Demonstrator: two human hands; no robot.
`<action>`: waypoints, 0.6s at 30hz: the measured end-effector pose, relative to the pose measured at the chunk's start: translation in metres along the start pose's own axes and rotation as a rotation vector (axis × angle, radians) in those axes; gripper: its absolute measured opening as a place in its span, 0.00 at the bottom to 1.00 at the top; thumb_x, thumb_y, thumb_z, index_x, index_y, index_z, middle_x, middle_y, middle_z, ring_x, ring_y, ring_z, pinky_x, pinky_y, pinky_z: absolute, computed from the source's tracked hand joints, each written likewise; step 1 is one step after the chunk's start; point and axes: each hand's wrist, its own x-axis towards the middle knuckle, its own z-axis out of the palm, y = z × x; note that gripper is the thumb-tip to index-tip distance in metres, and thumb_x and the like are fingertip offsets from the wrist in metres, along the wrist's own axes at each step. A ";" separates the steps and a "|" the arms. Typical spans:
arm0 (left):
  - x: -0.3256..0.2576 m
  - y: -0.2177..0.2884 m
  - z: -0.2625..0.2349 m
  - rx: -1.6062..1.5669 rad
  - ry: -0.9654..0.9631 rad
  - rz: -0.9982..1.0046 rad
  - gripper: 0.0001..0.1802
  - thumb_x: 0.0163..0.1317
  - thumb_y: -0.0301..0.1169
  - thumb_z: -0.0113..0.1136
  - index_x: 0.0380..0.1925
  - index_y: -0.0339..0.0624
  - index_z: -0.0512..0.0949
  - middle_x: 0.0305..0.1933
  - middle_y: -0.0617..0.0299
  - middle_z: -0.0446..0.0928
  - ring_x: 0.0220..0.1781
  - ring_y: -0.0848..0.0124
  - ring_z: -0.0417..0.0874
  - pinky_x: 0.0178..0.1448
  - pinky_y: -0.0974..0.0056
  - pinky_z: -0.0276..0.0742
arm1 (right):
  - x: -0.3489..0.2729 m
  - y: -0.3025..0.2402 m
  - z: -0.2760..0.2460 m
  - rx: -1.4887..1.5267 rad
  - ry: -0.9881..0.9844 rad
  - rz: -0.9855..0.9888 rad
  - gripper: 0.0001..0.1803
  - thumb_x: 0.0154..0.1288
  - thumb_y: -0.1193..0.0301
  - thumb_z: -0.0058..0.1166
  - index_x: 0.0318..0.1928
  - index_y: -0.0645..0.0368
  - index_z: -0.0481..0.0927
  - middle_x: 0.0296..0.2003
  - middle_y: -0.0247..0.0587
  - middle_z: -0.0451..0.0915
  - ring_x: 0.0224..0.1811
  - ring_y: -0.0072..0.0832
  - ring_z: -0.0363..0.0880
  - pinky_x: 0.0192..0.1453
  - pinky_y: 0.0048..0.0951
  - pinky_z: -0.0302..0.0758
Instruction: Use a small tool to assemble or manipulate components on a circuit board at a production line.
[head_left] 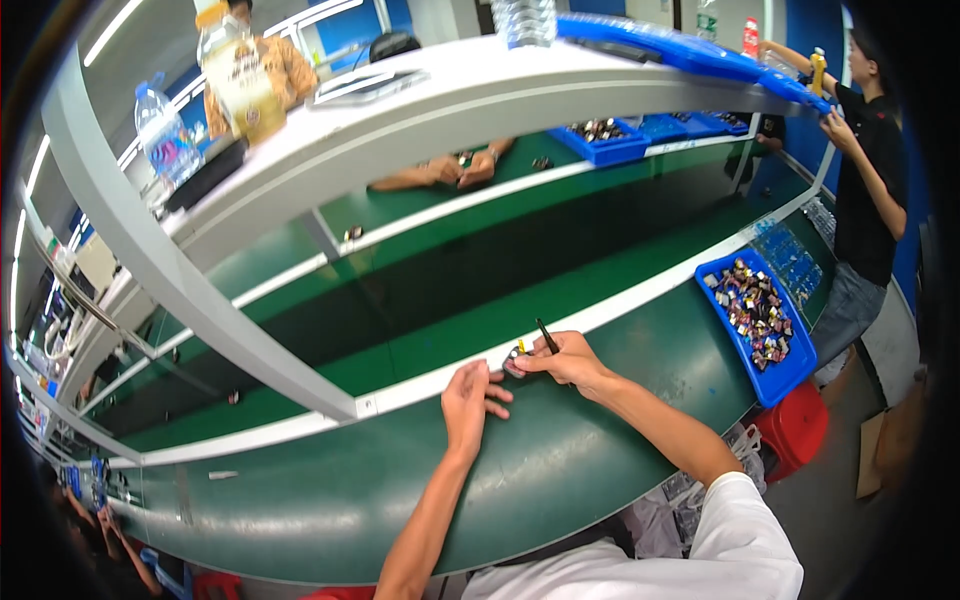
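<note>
Presently, a small part (515, 362) is held between the thumb and fingertips of the right hand (572, 364), over the bench (330, 500) and just short of the white rail (640, 306). A black tool (546, 336) is also gripped in that hand, its tip pointed up and away. The left hand (468, 405) is placed just beside the part, its fingers parted and loosely bent; whether the part is touched by them cannot be told.

Room to move is bounded ahead by the rail – beyond which the dark green belt (420, 290) is seen – and behind by the near edge of the bench, which is crossed by both forearms. On the left, the rail is met by the foot of a grey post (225, 310); farther off on the bench, a pale strip (223, 474) is noted. On the right, well apart from the hands, a blue tray (784, 386) heaped with parts (755, 310) is set at a slant, its near end by the bench edge – a red stool (797, 432) is seen below. Overhead, the far side is partly hidden by a shelf (440, 125); beneath it, another person's hands (462, 170) are seen across the belt.
</note>
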 end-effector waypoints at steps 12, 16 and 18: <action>0.001 -0.006 -0.007 -0.069 -0.107 -0.023 0.14 0.71 0.28 0.64 0.49 0.25 0.79 0.37 0.50 0.84 0.29 0.69 0.86 0.29 0.68 0.83 | -0.005 0.021 0.027 0.032 0.102 -0.013 0.20 0.57 0.65 0.77 0.40 0.64 0.80 0.29 0.34 0.83 0.26 0.14 0.73 0.28 0.19 0.67; -0.001 -0.005 -0.006 -0.046 -0.111 -0.042 0.13 0.70 0.25 0.63 0.49 0.24 0.79 0.36 0.51 0.83 0.27 0.69 0.86 0.28 0.68 0.83 | -0.009 0.022 0.030 0.030 0.105 -0.018 0.16 0.63 0.65 0.72 0.41 0.63 0.81 0.28 0.33 0.84 0.20 0.10 0.65 0.20 0.18 0.54; -0.001 -0.008 -0.007 -0.060 -0.096 -0.040 0.13 0.71 0.26 0.63 0.48 0.24 0.79 0.36 0.50 0.83 0.26 0.69 0.85 0.27 0.68 0.82 | -0.010 0.021 0.029 0.020 0.076 -0.041 0.15 0.67 0.64 0.69 0.41 0.63 0.81 0.29 0.33 0.84 0.18 0.10 0.63 0.20 0.18 0.54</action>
